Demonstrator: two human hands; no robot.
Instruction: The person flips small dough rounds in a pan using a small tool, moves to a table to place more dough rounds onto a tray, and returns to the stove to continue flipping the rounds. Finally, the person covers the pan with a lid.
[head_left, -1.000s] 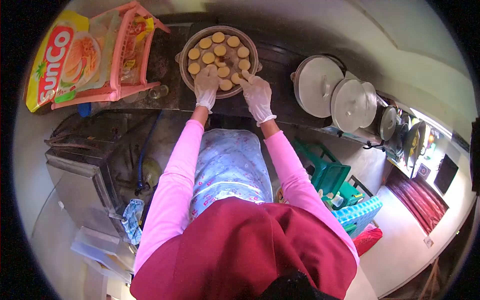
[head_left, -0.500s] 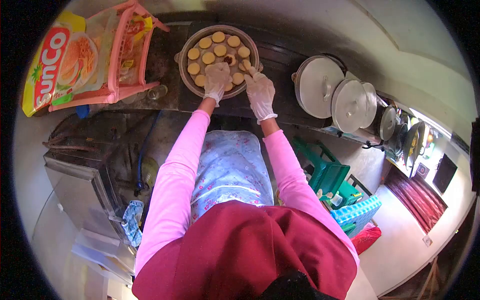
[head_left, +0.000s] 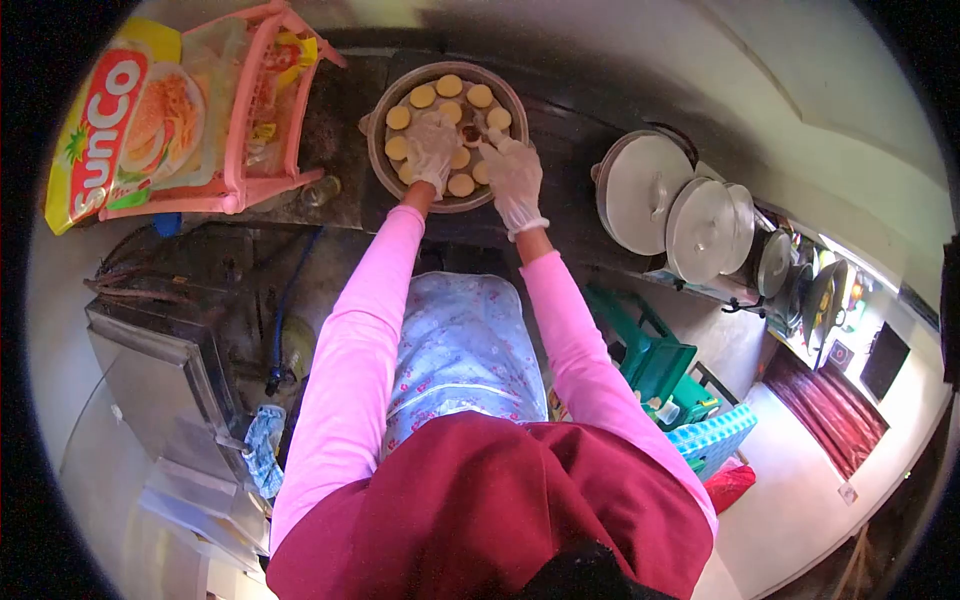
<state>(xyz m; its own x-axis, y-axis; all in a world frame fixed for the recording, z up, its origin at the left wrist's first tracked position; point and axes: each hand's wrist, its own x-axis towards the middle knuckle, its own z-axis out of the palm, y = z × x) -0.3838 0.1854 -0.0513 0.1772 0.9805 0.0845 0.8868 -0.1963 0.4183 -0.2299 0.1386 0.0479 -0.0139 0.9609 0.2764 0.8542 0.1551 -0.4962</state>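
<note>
A round metal pan (head_left: 515,110) holds several pale round cakes (head_left: 449,85) spaced apart. Near its middle, one cake shows a dark filling (head_left: 471,134). My left hand (head_left: 433,148), in a clear glove, is over the left half of the pan, its back toward me and its fingers blurred. From the right side of the pan, my gloved right hand (head_left: 515,178) reaches in with fingers closed, the tips beside the dark-filled cake. A small pale piece (head_left: 483,123) shows at those fingertips; I cannot tell what it is.
A pink plastic rack (head_left: 240,130) with a yellow and red SunCo packet (head_left: 105,130) stands at the left. Several metal pot lids (head_left: 645,190) lean along the right side. Below them are green plastic crates (head_left: 660,365). A small glass jar (head_left: 320,190) stands beside the rack.
The pan and counter sit slightly lower and to the right in view. My left hand has shifted up toward the middle of the pan; my right hand stays at the dark-filled cake.
</note>
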